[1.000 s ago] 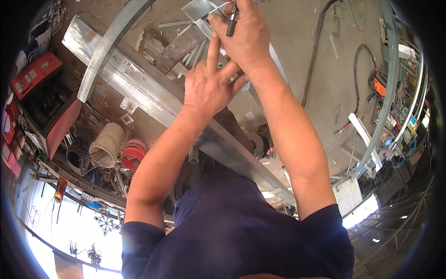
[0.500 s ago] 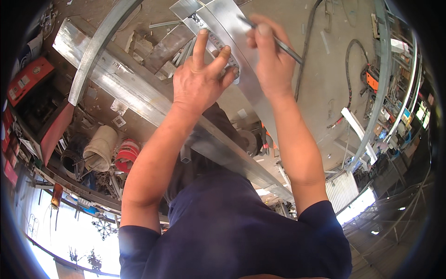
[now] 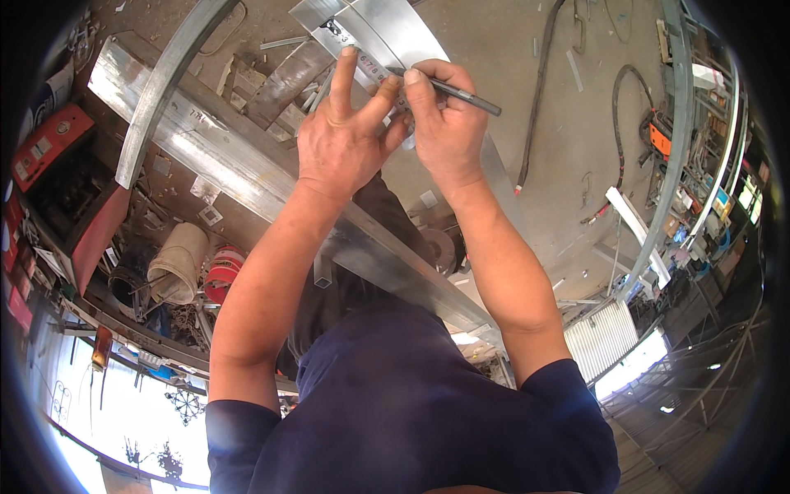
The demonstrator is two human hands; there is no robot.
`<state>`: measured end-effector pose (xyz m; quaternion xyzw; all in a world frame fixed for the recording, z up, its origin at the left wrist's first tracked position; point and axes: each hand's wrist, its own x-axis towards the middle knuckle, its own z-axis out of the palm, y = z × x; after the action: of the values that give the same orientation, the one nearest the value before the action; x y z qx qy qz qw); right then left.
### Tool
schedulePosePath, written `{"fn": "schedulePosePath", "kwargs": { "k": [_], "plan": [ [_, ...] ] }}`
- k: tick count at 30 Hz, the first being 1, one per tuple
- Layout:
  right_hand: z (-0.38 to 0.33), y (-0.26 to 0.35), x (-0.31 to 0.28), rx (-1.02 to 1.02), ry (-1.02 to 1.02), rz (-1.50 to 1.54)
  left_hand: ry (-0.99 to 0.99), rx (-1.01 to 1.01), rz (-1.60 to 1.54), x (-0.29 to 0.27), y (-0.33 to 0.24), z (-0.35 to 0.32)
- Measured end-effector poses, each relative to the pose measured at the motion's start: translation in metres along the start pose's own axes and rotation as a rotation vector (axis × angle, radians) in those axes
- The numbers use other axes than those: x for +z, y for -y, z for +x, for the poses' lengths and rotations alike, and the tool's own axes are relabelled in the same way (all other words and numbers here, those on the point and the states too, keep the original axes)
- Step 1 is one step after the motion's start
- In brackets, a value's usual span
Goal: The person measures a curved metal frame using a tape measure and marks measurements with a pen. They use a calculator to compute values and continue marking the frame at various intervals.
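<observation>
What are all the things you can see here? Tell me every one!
Metal ruler: one, silver, flat on the curved strip, under the left fingers.
Marking tool: one, dark and thin, in the right hand.
Curved metal strip: one, shiny grey, top middle.
Long metal beam: one, silver, slanting from upper left to lower right.
Bent metal bar: one, grey, across the beam at upper left.
Red machine: one, far left.
Sack-covered bucket: one, beige, lower left.
Cable: one, black, on the floor, upper right.
Orange box: one, far right.
Shirt: one, dark blue, bottom.
Left hand: pressing the ruler.
Right hand: holding the marking tool.
</observation>
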<state>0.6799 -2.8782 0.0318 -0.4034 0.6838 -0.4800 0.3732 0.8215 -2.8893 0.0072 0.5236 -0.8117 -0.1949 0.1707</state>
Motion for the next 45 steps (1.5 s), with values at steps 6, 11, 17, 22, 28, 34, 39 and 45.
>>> {"fn": "schedulePosePath", "kwargs": {
  "k": [6, 11, 17, 22, 28, 34, 39, 45],
  "plan": [
    [0.0009, -0.0036, 0.0014, 0.013, -0.003, 0.01, 0.013, -0.001, -0.003, 0.0014, 0.0022, -0.0002],
    [0.0014, -0.0047, 0.0019, -0.013, -0.008, -0.009, -0.009, 0.003, -0.013, 0.0007, 0.0011, 0.0005],
    [0.0011, -0.001, 0.0005, 0.02, 0.007, -0.057, -0.02, 0.008, -0.004, 0.0003, 0.0003, 0.0014],
    [0.0007, -0.0001, 0.0011, 0.03, -0.001, -0.061, -0.012, 0.009, -0.002, 0.0014, 0.0011, 0.0011],
    [0.0008, -0.0018, 0.0013, 0.015, -0.002, -0.067, 0.021, 0.007, 0.005, 0.0019, 0.0029, -0.0002],
    [0.0001, -0.0031, 0.0007, 0.029, 0.001, -0.073, 0.028, 0.004, 0.004, 0.0013, 0.0023, -0.0001],
    [0.0001, -0.003, 0.0011, 0.045, 0.0, -0.062, 0.017, 0.004, -0.003, 0.0006, 0.0016, 0.0011],
    [-0.0004, -0.0028, 0.0012, 0.046, -0.004, -0.052, 0.016, 0.0, -0.001, -0.0006, -0.0001, 0.0011]
  ]
}}
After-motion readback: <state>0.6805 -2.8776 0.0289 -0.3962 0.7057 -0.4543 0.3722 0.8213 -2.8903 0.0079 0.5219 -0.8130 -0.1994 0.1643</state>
